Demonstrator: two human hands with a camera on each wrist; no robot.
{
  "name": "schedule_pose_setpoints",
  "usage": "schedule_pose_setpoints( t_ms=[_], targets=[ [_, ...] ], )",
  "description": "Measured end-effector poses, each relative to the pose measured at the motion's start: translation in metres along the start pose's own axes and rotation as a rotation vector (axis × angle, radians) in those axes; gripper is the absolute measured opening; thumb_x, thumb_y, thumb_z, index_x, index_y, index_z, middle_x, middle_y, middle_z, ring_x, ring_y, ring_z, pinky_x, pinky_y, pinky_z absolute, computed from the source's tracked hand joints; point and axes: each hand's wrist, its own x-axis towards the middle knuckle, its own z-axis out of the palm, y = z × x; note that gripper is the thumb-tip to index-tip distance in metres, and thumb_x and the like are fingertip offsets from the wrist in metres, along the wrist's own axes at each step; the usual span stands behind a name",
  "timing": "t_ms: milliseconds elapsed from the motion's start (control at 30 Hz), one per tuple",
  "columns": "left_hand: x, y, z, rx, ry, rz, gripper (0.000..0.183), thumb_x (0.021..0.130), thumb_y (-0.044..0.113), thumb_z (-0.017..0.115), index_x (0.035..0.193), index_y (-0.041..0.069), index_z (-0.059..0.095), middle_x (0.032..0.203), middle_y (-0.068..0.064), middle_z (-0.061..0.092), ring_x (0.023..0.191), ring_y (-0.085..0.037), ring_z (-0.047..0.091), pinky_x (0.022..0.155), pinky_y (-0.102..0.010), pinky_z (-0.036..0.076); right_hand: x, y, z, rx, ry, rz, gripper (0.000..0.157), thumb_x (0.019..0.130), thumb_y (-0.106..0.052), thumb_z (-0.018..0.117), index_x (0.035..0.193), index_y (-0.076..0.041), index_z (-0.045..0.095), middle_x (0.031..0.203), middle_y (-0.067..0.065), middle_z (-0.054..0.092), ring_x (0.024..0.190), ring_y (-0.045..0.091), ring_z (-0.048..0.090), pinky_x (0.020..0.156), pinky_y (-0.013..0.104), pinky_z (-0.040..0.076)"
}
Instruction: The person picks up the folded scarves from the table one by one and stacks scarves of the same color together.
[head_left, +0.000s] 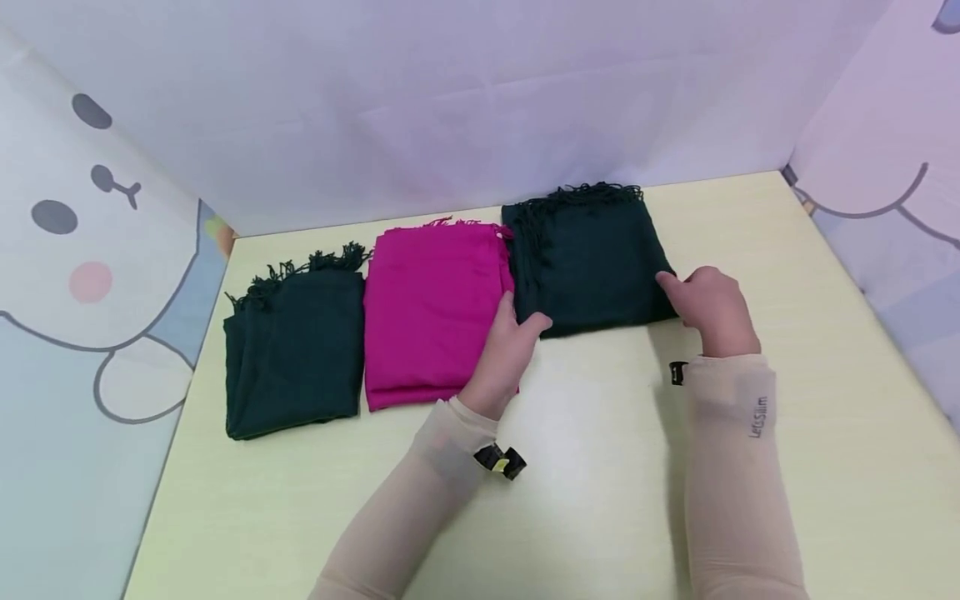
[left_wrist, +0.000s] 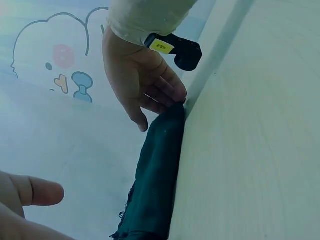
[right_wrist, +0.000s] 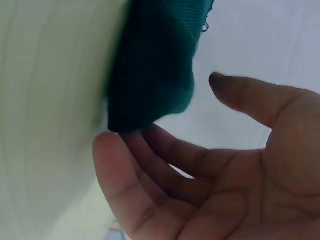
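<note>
Three folded fringed scarves lie in a row: a dark green scarf point(head_left: 303, 354) at left, a magenta scarf point(head_left: 431, 317) in the middle, another dark green scarf point(head_left: 600, 267) at right. My left hand point(head_left: 504, 354) is over the magenta scarf's right edge, near the right scarf's lower left corner, thumb spread; its other fingers are largely hidden. At the opposite lower corner, my right hand point(head_left: 712, 308) touches the green scarf. In the right wrist view, its relaxed fingers point(right_wrist: 117, 165) meet the scarf's end point(right_wrist: 150, 85), while the thumb stands apart from the cloth.
The scarves lie on a pale wooden table point(head_left: 592, 467). A white cloth wall point(head_left: 480, 108) rises behind its back edge, and printed cartoon panels point(head_left: 90, 250) stand at both sides. Black camera mounts point(head_left: 498, 460) are strapped at the wrists over beige sleeves.
</note>
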Motion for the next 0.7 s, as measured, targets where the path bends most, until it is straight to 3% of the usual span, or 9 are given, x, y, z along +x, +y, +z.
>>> schedule_pose_setpoints(
  t_ms=[100, 167, 267, 333, 400, 467, 533, 633, 700],
  targets=[
    [0.002, -0.004, 0.0, -0.002, -0.006, 0.012, 0.084, 0.093, 0.011, 0.054, 0.159, 0.004, 0.002, 0.166, -0.007, 0.011, 0.15, -0.02, 0.017, 0.12, -0.037, 0.022, 0.002, 0.002, 0.002, 0.02, -0.028, 0.004, 0.066, 0.1, -0.056, 0.039, 0.092, 0.006, 0.06, 0.068, 0.016, 0.063, 0.075, 0.034, 0.057, 0.069, 0.044, 0.043],
    [0.003, -0.006, 0.0, -0.007, -0.006, -0.009, 0.083, 0.093, 0.01, 0.053, 0.159, 0.003, 0.003, 0.164, -0.01, 0.02, 0.143, -0.026, 0.034, 0.116, -0.038, 0.031, 0.003, 0.005, 0.001, 0.043, -0.04, 0.009, 0.065, 0.1, -0.056, 0.042, 0.09, 0.005, 0.06, 0.066, 0.014, 0.064, 0.074, 0.033, 0.058, 0.069, 0.043, 0.043],
    [0.007, -0.009, -0.004, -0.026, -0.011, -0.049, 0.073, 0.093, 0.01, 0.053, 0.157, 0.0, 0.018, 0.151, -0.013, 0.04, 0.109, -0.027, 0.058, 0.101, -0.033, 0.045, 0.003, 0.007, 0.001, 0.084, -0.07, 0.023, 0.068, 0.098, -0.058, 0.047, 0.1, 0.008, 0.063, 0.068, 0.012, 0.065, 0.071, 0.029, 0.063, 0.072, 0.044, 0.044],
    [0.009, -0.011, -0.006, -0.046, -0.021, -0.066, 0.054, 0.095, 0.01, 0.054, 0.145, -0.004, 0.038, 0.122, -0.012, 0.055, 0.081, -0.024, 0.055, 0.086, -0.03, 0.047, 0.004, 0.008, 0.001, 0.122, -0.098, 0.025, 0.07, 0.095, -0.062, 0.05, 0.103, 0.007, 0.062, 0.072, 0.01, 0.065, 0.069, 0.025, 0.066, 0.075, 0.044, 0.045],
    [0.01, -0.012, -0.007, -0.074, -0.031, -0.07, 0.033, 0.097, 0.009, 0.055, 0.127, -0.003, 0.049, 0.096, -0.008, 0.051, 0.07, -0.019, 0.046, 0.074, -0.028, 0.044, 0.005, 0.01, 0.0, 0.162, -0.132, 0.019, 0.074, 0.093, -0.065, 0.052, 0.107, 0.007, 0.061, 0.076, 0.008, 0.064, 0.07, 0.023, 0.068, 0.079, 0.043, 0.046],
    [0.01, -0.013, -0.006, -0.102, -0.034, -0.073, 0.014, 0.098, 0.01, 0.055, 0.106, -0.001, 0.052, 0.081, -0.005, 0.042, 0.065, -0.017, 0.041, 0.068, -0.026, 0.041, 0.005, 0.011, -0.001, 0.204, -0.169, 0.012, 0.074, 0.09, -0.068, 0.054, 0.104, 0.004, 0.06, 0.078, 0.007, 0.063, 0.071, 0.022, 0.068, 0.08, 0.041, 0.047],
    [0.011, -0.014, -0.006, -0.146, -0.031, -0.088, 0.01, 0.099, 0.011, 0.056, 0.1, 0.001, 0.054, 0.078, -0.004, 0.042, 0.064, -0.016, 0.041, 0.064, -0.025, 0.04, 0.006, 0.011, -0.001, 0.245, -0.199, 0.001, 0.071, 0.09, -0.067, 0.056, 0.102, 0.003, 0.057, 0.081, 0.006, 0.062, 0.073, 0.021, 0.068, 0.082, 0.039, 0.047],
    [0.012, -0.016, -0.006, -0.182, -0.024, -0.098, 0.017, 0.101, 0.013, 0.056, 0.09, 0.0, 0.055, 0.081, -0.004, 0.048, 0.064, -0.014, 0.041, 0.061, -0.023, 0.04, 0.005, 0.008, 0.0, 0.31, -0.213, -0.015, 0.062, 0.094, -0.059, 0.057, 0.105, 0.002, 0.054, 0.09, 0.008, 0.062, 0.073, 0.019, 0.07, 0.082, 0.033, 0.049],
    [0.013, -0.017, -0.005, -0.199, -0.003, -0.092, 0.014, 0.101, 0.011, 0.055, 0.095, -0.001, 0.06, 0.084, -0.004, 0.052, 0.063, -0.013, 0.041, 0.058, -0.022, 0.039, 0.004, 0.006, 0.0, 0.381, -0.205, -0.031, 0.056, 0.096, -0.051, 0.059, 0.108, 0.004, 0.053, 0.097, 0.009, 0.061, 0.072, 0.017, 0.072, 0.081, 0.029, 0.053]
  ],
)
